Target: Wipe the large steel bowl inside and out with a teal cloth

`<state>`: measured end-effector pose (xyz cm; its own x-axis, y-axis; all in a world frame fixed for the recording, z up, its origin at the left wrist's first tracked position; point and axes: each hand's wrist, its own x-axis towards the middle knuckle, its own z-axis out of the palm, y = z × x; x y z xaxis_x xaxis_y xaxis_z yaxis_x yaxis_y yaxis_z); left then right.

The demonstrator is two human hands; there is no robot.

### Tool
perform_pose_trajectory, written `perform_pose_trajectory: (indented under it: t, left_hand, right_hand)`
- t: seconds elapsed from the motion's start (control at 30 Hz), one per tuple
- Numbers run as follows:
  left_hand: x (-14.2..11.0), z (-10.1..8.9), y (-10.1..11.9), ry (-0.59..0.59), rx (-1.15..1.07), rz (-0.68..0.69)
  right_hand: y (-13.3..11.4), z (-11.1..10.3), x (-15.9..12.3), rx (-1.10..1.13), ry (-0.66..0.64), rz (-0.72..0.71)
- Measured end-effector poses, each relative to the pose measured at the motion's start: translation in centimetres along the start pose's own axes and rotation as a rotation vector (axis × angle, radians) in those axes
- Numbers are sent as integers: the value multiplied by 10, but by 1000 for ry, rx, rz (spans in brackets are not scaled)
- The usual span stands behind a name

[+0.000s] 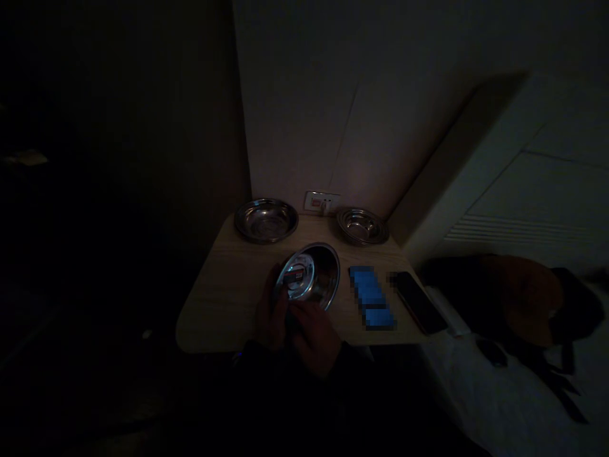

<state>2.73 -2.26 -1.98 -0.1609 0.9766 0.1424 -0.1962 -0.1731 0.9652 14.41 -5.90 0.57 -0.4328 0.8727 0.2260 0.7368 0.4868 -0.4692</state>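
Observation:
The room is very dark. Over the front of a small wooden table (pixel 223 285), both my hands hold a steel bowl (pixel 309 274) tilted up on edge, its base with a sticker facing me. My left hand (pixel 269 314) grips the bowl's left rim. My right hand (pixel 314 339) closes round its lower edge.
Two more steel bowls stand at the back of the table, one on the left (pixel 266 219), one on the right (pixel 362 226), with a wall socket (pixel 322 202) between them. A blurred blue object (pixel 372 296) and a dark phone (pixel 419 302) lie at the right. A bed (pixel 514 355) with dark clothes is beyond.

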Motion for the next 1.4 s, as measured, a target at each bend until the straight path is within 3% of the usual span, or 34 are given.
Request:
perform_pose_trajectory:
  t: [0.23, 0.37, 0.47, 0.6, 0.83, 1.07, 1.23, 1.4]
  left_hand:
    - [7, 0, 16, 94, -13, -170]
    - [15, -4, 21, 64, 43, -278]
    - [22, -7, 22, 54, 108, -244]
    - [31, -5, 24, 0, 158, -163]
    - [52, 8, 21, -109, -6, -155]
    - [76, 11, 14, -222, -33, -131]
    - [83, 9, 6, -175, -31, -125]
    - [81, -1, 0, -111, -34, -119]
  right_hand:
    - [7, -5, -2, 24, 1, -105]
    - [12, -8, -2, -2, -53, -144]
    - [19, -11, -3, -18, -69, -154]
    - [28, -14, -6, -40, 9, -154]
    - [39, -9, -5, -39, 125, -131]
    - [46, -3, 5, 0, 191, -91]
    - [51, -1, 4, 67, 233, -56]
    - [56, -1, -2, 249, 397, 81]
